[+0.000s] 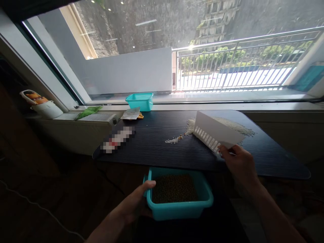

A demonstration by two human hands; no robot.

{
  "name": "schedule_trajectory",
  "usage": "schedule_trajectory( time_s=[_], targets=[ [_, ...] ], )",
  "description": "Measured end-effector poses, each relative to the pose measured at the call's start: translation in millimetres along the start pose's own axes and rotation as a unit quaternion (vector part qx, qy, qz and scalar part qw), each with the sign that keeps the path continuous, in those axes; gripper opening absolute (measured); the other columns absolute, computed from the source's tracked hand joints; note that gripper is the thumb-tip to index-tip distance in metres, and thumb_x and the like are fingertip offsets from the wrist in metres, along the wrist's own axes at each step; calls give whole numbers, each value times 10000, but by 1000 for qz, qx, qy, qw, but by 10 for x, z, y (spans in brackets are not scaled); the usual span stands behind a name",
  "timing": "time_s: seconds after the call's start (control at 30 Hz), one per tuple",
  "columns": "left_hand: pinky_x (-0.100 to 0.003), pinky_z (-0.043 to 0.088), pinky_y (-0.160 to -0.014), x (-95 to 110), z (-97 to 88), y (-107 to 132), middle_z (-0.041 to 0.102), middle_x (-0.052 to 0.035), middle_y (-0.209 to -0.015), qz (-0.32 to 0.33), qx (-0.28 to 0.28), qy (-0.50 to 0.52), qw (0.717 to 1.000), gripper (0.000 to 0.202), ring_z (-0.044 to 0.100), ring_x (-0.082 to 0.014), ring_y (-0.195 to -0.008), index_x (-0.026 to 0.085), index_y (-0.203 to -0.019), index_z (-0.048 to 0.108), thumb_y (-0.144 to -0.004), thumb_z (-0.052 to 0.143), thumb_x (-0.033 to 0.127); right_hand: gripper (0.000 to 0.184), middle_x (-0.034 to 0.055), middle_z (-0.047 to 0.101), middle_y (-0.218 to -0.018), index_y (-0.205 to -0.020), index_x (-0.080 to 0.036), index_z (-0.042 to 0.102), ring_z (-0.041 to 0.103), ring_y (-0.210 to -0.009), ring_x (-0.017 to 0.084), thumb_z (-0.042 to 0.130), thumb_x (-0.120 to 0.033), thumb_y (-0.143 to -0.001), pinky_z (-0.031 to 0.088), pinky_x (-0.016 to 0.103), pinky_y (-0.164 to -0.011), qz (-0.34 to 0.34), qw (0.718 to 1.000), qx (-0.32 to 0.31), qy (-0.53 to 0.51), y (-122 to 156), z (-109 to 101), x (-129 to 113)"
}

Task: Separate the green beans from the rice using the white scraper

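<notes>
My left hand grips the left side of a teal plastic tub, its thumb hooked over the rim. Small dark brownish grains lie inside the tub, which sits low in front of the table edge. In my right hand is a thin white sheet with a row of slots along one edge, pinched at its near corner. The sheet stands tilted on the table, partly hiding a spread of white rice-like grains. A thin trail of grains runs to the left of it.
The dark table stands below a window. At its back are a second teal tub and a pale packet. A pixelated item lies at the left. Beyond are a green cloth-like item and a white container.
</notes>
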State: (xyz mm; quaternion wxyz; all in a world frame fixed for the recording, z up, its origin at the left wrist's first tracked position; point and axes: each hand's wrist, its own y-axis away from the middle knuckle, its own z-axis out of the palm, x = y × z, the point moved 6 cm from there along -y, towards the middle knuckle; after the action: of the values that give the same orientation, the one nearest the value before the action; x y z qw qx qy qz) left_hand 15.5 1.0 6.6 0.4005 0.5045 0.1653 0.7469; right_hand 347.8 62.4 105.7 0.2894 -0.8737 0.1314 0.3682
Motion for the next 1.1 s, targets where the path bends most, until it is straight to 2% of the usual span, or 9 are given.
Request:
schedule_trajectory(
  time_s=[0.13,0.4,0.5,0.63,0.83,0.97,1.1],
  targets=[
    [-474,502,-814,21,67,-14,636,-157,-1093,3,-13,5,1000,637,591,-315,-1034,117,-1281,444,-772,561,481,244,34,706,-659,-827,-206,666,671,-602,211,600,-419,-728,511,296,-564,18,996,-39,-80,-61,74,-21],
    [-465,512,-791,31,181,-17,630,-165,-1087,-6,-26,-3,1000,620,591,-318,-1030,105,-1266,443,-787,534,487,254,39,697,-659,-836,-198,671,668,-630,220,574,-415,-745,500,302,-560,-29,996,-69,-47,-238,312,-82],
    [-463,511,-790,24,210,-46,629,-161,-1084,-7,-36,-5,999,637,590,-319,-1029,105,-1258,444,-769,549,500,235,26,684,-623,-797,-195,669,653,-593,202,577,-402,-735,495,293,-558,-34,995,-78,-51,-242,302,-118],
    [-475,508,-786,2,216,-102,625,-156,-1089,-10,-37,-8,999,667,589,-324,-1024,111,-1254,441,-738,575,512,221,13,665,-616,-742,-199,651,631,-538,177,592,-410,-716,496,285,-548,-6,990,-102,-101,-205,252,-155],
    [-479,506,-786,-16,195,-122,606,-162,-1129,-18,-39,-1,999,679,571,-331,-1056,116,-1255,434,-724,586,510,215,24,657,-634,-746,-191,656,614,-545,176,590,-391,-706,497,288,-533,-20,989,-107,-101,-294,325,-164],
    [-471,510,-779,-4,196,-111,606,-167,-1131,-16,-39,-1,999,658,575,-330,-1052,113,-1260,432,-749,561,506,199,22,662,-642,-769,-198,667,614,-557,174,594,-372,-706,501,284,-524,-28,983,-148,-108,-322,394,-188],
    [-455,516,-766,16,219,-112,621,-161,-1103,-16,-41,-1,999,628,583,-324,-1039,110,-1258,443,-768,549,488,230,10,668,-651,-812,-201,695,612,-551,157,619,-387,-699,514,273,-531,-17,975,-174,-138,-240,315,-198]
  ],
)
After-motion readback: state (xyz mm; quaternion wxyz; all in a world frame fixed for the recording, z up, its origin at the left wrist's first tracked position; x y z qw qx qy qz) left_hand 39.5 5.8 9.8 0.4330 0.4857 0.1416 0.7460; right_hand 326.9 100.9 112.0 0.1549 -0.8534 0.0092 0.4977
